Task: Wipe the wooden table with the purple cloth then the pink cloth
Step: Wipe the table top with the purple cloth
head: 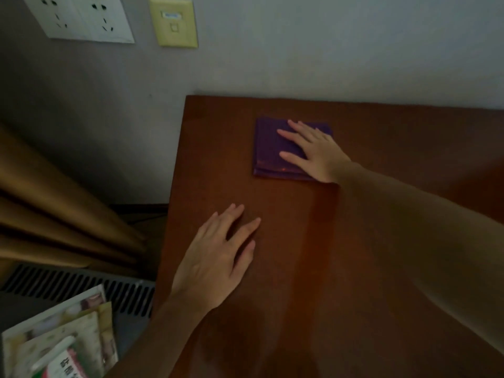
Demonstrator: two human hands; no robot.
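Note:
A folded purple cloth (268,148) lies flat on the wooden table (354,241) near its far edge by the wall. My right hand (313,151) presses flat on the cloth's right half, fingers spread and pointing left. My left hand (218,257) rests palm down on the bare tabletop near the left edge, fingers apart, holding nothing. No pink cloth is in view.
A grey wall (300,50) runs behind the table, with a white socket panel (79,17) and a yellow plate (174,23). To the left hang tan curtains (54,214). Below them sit a slotted vent (81,285) and printed packets (60,342).

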